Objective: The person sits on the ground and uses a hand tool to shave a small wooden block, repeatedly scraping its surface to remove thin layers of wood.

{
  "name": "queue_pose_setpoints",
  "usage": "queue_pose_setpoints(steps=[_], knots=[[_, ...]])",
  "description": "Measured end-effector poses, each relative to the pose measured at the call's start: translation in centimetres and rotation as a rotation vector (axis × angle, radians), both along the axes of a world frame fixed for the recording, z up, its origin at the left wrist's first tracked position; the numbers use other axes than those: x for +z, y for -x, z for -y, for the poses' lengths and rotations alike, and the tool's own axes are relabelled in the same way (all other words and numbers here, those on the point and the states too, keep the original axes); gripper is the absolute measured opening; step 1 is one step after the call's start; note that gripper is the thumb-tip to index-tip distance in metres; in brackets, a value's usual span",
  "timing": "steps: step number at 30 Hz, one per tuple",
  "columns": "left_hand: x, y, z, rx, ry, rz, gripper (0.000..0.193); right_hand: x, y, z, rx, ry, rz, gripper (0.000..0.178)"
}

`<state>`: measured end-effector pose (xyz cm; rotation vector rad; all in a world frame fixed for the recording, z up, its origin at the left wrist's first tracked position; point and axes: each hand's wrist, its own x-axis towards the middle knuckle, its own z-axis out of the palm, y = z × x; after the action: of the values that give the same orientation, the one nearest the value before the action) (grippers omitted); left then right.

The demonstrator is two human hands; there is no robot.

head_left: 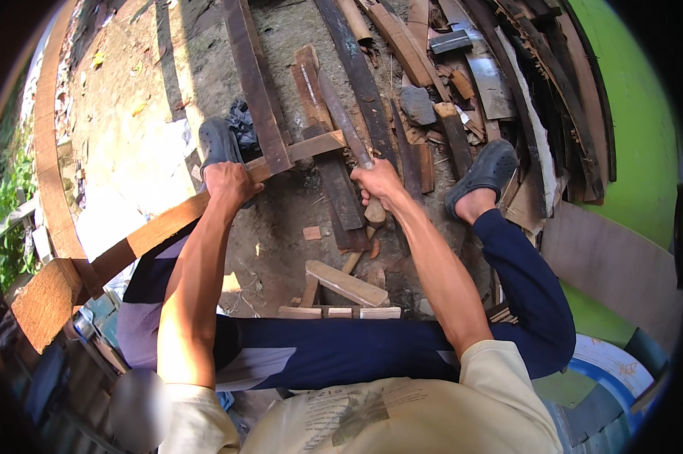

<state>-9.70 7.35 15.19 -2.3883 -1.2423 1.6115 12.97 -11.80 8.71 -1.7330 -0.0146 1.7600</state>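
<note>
My left hand (pixel 232 183) is closed around a long sawn timber batten (pixel 164 231), which slants from beside my left thigh up to the middle. Its far end lies across dark wooden blocks (pixel 340 193) on the ground. My right hand (pixel 379 184) grips the wooden handle of a machete (pixel 341 117). The long, dull blade points away from me, just right of the batten's end. A dark brown beam (pixel 254 83) runs from the top edge down to the batten, close to my left hand. Under the blade's tip lies a reddish board (pixel 309 79).
Scrap planks (pixel 557 91) and offcuts are heaped at the right, beside a green surface (pixel 633 98). A grey stone (pixel 418 106) sits among them. My feet wear dark clogs (pixel 484 175). Short wood pieces (pixel 347 284) lie before my lap. Bare ground (pixel 114 83) stretches at the far left.
</note>
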Motion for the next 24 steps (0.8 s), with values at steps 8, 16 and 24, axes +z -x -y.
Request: queue_pose_setpoints(steps=[8, 16, 24], knots=[[0.1, -0.1, 0.3, 0.002, -0.009, -0.028, 0.065, 1.9, -2.1, -0.6, 0.186, -0.032, 0.228, 0.023], [-0.9, 1.0, 0.1, -0.059, -0.033, 0.077, 0.069, 0.0, -0.4, 0.2, -0.363, -0.145, 0.020, 0.023], [-0.2, 0.5, 0.2, -0.056, -0.042, 0.061, 0.071, 0.3, -1.5, 0.2, -0.049, 0.003, -0.219, 0.020]])
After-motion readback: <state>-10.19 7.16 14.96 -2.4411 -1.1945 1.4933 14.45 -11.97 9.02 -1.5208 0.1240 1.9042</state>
